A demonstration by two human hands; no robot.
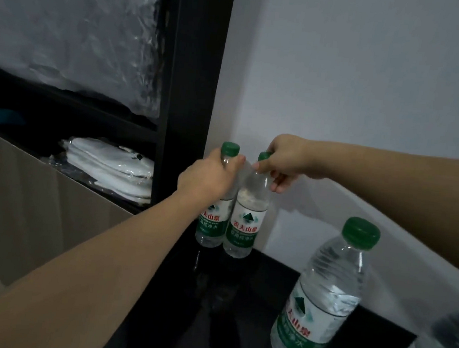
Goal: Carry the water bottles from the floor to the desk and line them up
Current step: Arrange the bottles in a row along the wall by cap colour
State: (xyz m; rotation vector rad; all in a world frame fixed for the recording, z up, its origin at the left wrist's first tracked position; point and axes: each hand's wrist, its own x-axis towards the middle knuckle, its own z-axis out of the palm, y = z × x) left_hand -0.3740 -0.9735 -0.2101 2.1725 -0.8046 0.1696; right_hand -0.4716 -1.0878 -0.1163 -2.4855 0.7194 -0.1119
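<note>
Left hand (208,178): gripped neck of bottle A (213,214) | right hand (282,162): pinched neck of bottle B (246,217) | both upright, touching, below hands on desk (252,302) | third bottle (320,300): nearer right arm.

A tall black shelf frame (192,86) stands on the left, against a pale wall (358,74). High up in the shelf there is something wrapped in shiny clear plastic (74,27). Lower down, a pile of folded white things in plastic bags (111,171) lies on a shelf board. A brown cardboard sheet (24,196) leans in front, near and left.
</note>
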